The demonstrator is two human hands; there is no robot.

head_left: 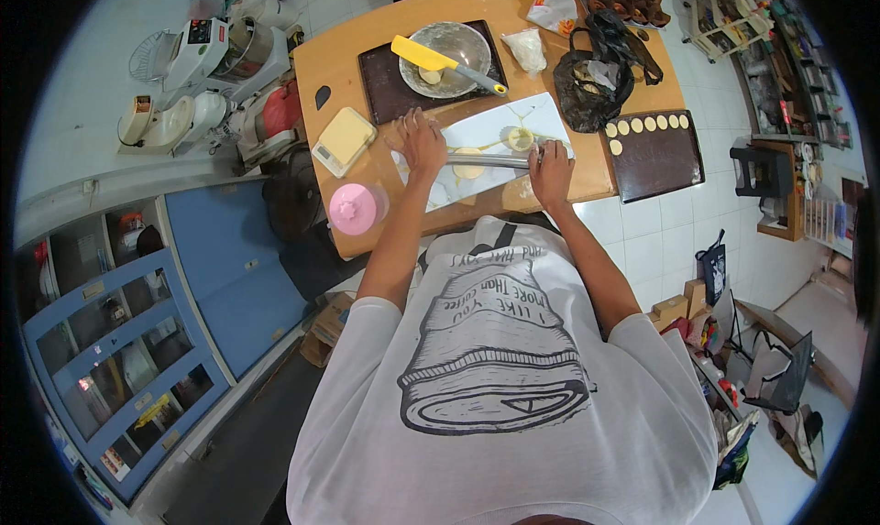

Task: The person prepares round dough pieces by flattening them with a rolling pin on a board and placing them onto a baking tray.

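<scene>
left hand (423, 145) and right hand (552, 169) palm-down at ends of silver metal rolling pin (490, 160); can't tell if fingers grip. pin crosses flat round pale-yellow dough disc (468, 171) on white marble-patterned board (543, 113).

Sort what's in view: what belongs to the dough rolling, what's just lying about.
Seemingly part of it:
rolling pin
dough disc
marble-patterned board
dark tray with dough rounds
mixing bowl

Apparently just lying about:
black plastic bag
cardboard boxes
black stool
</scene>
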